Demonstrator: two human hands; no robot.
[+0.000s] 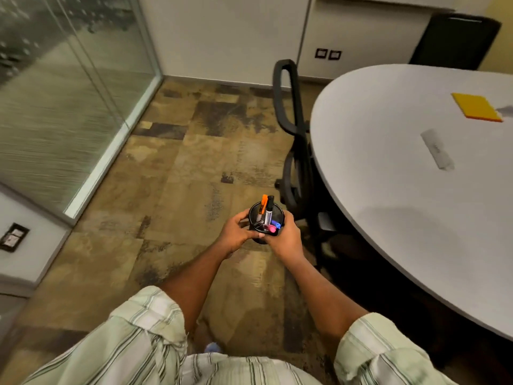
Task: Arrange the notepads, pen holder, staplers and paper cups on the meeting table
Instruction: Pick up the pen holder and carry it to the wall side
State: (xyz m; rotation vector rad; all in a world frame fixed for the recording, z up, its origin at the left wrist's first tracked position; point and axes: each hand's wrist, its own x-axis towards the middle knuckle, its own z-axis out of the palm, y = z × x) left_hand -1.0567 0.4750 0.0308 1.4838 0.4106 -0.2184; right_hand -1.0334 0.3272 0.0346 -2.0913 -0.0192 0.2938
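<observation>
**Pen holder held in both hands beside the meeting table**

We see the black mesh pen holder (278,213) held upright above the carpet (172,162), left of the meeting table (402,218) and not on it. The left hand (237,234) curls round its left side; the right hand (286,238) grips its right side. Markers (268,209) stand inside (orange, black, pink and blue caps). On the table lie a yellow notepad (476,107) and a pale oblong object (437,152), too blurred to identify. A black chair (294,151) stands against the table's edge.
</observation>
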